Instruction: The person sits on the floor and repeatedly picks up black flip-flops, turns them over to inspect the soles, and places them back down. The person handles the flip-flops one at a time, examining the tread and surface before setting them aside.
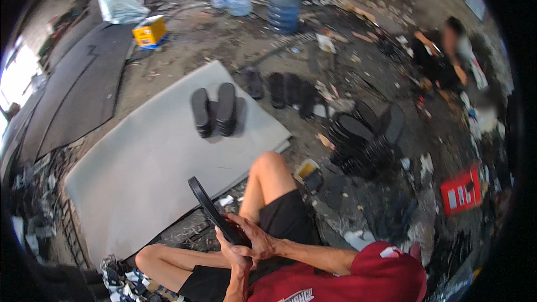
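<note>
A black sandal (206,201) is held in front of my lap, its sole seen nearly edge-on and its toe end pointing up and to the left. My left hand (230,249) grips its lower end from below. My right hand (258,239) is wrapped round the same end from the right side, so that part of the sandal is hidden. Beyond it, a pair of black sandals (226,109) lies on a pale grey sheet (128,162).
Several dark sandals (277,90) lie in a row behind the sheet, and a pile of black sandals (363,137) sits to the right. Farther off are large blue water jugs (283,11), a yellow box (150,32) and a red box (461,191). Another person (444,53) sits at the far right.
</note>
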A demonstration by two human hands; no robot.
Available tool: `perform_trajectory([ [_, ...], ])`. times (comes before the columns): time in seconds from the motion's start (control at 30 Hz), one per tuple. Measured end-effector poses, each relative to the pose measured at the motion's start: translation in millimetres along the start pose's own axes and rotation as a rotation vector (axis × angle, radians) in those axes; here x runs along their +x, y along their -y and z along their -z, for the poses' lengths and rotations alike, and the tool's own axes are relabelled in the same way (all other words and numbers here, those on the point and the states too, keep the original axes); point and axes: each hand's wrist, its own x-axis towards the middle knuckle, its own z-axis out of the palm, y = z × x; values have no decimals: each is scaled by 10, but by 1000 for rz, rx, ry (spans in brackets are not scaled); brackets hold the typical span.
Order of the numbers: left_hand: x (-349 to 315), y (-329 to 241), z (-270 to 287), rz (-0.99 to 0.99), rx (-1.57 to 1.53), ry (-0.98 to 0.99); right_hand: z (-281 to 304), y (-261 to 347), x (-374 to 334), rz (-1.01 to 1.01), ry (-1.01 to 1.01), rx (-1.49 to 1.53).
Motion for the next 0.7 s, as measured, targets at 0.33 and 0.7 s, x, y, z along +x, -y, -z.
perform_trajectory([
  [0.33, 680, 302, 251, 50, 228, 344, 1454, 562, 94, 72, -1023, -659],
  [0.7, 976, 715, 695, -4, 383, 282, 3886, -384, -91, -1105, -1367, -981],
])
